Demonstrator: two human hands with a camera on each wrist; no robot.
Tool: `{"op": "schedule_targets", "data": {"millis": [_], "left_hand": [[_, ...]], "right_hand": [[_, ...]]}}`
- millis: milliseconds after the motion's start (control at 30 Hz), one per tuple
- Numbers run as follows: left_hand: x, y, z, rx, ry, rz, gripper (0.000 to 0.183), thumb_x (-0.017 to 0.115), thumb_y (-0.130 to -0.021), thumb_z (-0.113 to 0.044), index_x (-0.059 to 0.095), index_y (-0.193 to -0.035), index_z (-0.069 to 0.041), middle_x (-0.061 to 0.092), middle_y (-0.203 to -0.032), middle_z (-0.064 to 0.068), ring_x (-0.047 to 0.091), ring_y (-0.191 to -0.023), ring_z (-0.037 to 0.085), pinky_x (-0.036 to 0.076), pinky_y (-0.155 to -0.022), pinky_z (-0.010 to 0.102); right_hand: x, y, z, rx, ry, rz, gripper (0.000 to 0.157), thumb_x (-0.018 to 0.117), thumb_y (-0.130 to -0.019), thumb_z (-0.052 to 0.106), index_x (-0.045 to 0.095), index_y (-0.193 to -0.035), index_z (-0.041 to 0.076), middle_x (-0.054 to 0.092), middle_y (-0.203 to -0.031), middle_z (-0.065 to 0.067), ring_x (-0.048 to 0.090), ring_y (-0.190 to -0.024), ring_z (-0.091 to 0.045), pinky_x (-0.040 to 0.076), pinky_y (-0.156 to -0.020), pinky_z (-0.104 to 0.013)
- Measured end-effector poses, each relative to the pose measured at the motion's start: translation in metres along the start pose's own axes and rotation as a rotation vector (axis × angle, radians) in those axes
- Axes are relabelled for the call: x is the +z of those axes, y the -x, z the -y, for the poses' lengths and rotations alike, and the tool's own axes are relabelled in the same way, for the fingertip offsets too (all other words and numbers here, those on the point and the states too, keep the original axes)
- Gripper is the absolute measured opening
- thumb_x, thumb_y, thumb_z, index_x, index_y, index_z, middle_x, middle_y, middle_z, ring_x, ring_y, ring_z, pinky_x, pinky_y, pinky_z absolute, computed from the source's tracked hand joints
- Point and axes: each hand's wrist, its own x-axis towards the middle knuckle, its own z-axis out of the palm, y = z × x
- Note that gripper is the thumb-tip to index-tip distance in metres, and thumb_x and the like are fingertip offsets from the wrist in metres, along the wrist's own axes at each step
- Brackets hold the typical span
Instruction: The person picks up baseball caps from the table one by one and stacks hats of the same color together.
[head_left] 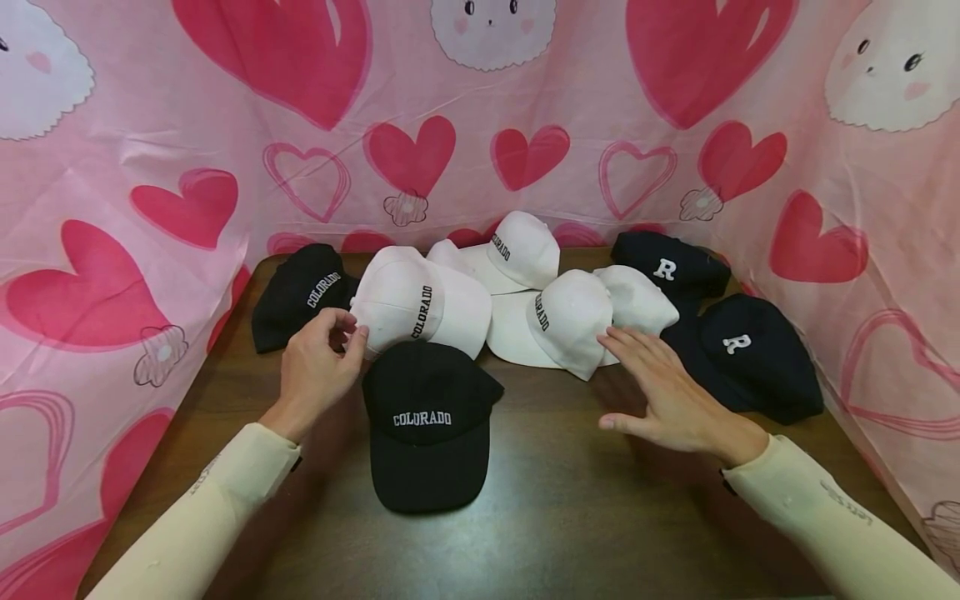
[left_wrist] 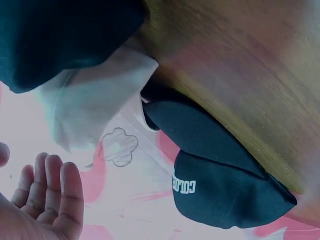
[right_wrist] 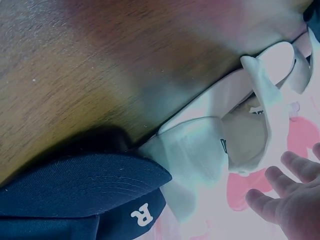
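My left hand is beside a white cap lettered COLORADO, fingers loosely bent. In the left wrist view, the left hand holds nothing. A black COLORADO cap lies in front of that white cap, brim toward me. My right hand hovers with spread fingers near another white COLORADO cap and a plain-looking white cap. Its palm looks bare in the right wrist view, where the right hand is partly cut off. Whether either hand touches a cap, I cannot tell.
Another black COLORADO cap lies at the back left. A white cap sits at the back middle. Two dark caps with a white R, one farther back and one nearer, lie on the right. Pink heart-printed cloth surrounds the wooden table.
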Motion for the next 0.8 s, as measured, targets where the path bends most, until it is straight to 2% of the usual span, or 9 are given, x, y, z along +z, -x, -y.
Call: {"op": "schedule_targets", "data": {"millis": [67,200,300,400,533,633,800], "left_hand": [[-0.001,-0.002,0.001,-0.016,0.003,-0.001,0.026,0.07,-0.096,-0.025,0.064,-0.111,-0.005,0.067,-0.099,0.015,0.061,-0.085,0.03,0.054,-0.077,0.05],[-0.001,-0.007,0.002,-0.048,-0.015,0.024,0.038,0.07,-0.096,-0.031,0.063,-0.121,-0.003,0.063,-0.113,0.018,0.056,-0.102,0.033,0.05,-0.092,0.058],[-0.002,-0.013,0.003,-0.064,-0.037,0.062,0.05,0.069,-0.096,-0.038,0.061,-0.129,-0.002,0.062,-0.124,0.02,0.055,-0.114,0.036,0.045,-0.102,0.062],[-0.003,-0.019,0.003,-0.104,-0.061,0.126,0.063,0.065,-0.097,-0.048,0.056,-0.139,-0.001,0.059,-0.133,0.022,0.054,-0.121,0.039,0.042,-0.106,0.065],[-0.005,-0.027,0.003,-0.195,-0.083,0.244,0.084,0.057,-0.096,-0.063,0.044,-0.15,-0.001,0.052,-0.142,0.024,0.05,-0.127,0.043,0.04,-0.106,0.068],[-0.005,-0.031,0.004,-0.25,-0.071,0.323,0.092,0.053,-0.094,-0.071,0.039,-0.153,-0.002,0.052,-0.143,0.024,0.052,-0.126,0.043,0.043,-0.104,0.067],[-0.004,-0.036,0.007,-0.281,0.003,0.374,0.091,0.053,-0.093,-0.072,0.042,-0.151,-0.003,0.058,-0.135,0.023,0.058,-0.118,0.04,0.049,-0.101,0.062]], "right_hand": [[0.0,0.0,0.0,0.003,-0.002,0.001,0.109,0.084,-0.077,0.055,0.029,-0.162,0.013,0.028,-0.167,-0.012,0.022,-0.152,-0.038,0.014,-0.118,-0.066],[0.0,0.001,0.0,0.001,-0.004,-0.001,0.109,0.084,-0.077,0.055,0.03,-0.162,0.012,0.029,-0.167,-0.012,0.022,-0.151,-0.038,0.014,-0.118,-0.066],[0.0,0.0,0.001,-0.004,0.0,-0.007,0.109,0.084,-0.077,0.056,0.031,-0.161,0.012,0.03,-0.166,-0.012,0.023,-0.151,-0.038,0.014,-0.118,-0.067],[0.001,0.0,0.002,-0.012,0.004,-0.012,0.108,0.084,-0.077,0.056,0.032,-0.161,0.011,0.031,-0.165,-0.013,0.024,-0.15,-0.04,0.016,-0.117,-0.067],[0.002,-0.001,0.003,-0.022,0.011,-0.014,0.108,0.084,-0.077,0.057,0.032,-0.161,0.011,0.032,-0.165,-0.013,0.025,-0.15,-0.04,0.017,-0.116,-0.068],[0.002,-0.002,0.003,-0.026,0.015,-0.013,0.108,0.083,-0.078,0.057,0.032,-0.161,0.011,0.032,-0.164,-0.013,0.026,-0.15,-0.039,0.017,-0.116,-0.068],[0.001,-0.003,0.004,-0.025,0.013,-0.012,0.109,0.084,-0.078,0.057,0.031,-0.161,0.012,0.032,-0.165,-0.013,0.025,-0.15,-0.039,0.017,-0.116,-0.068]]}}
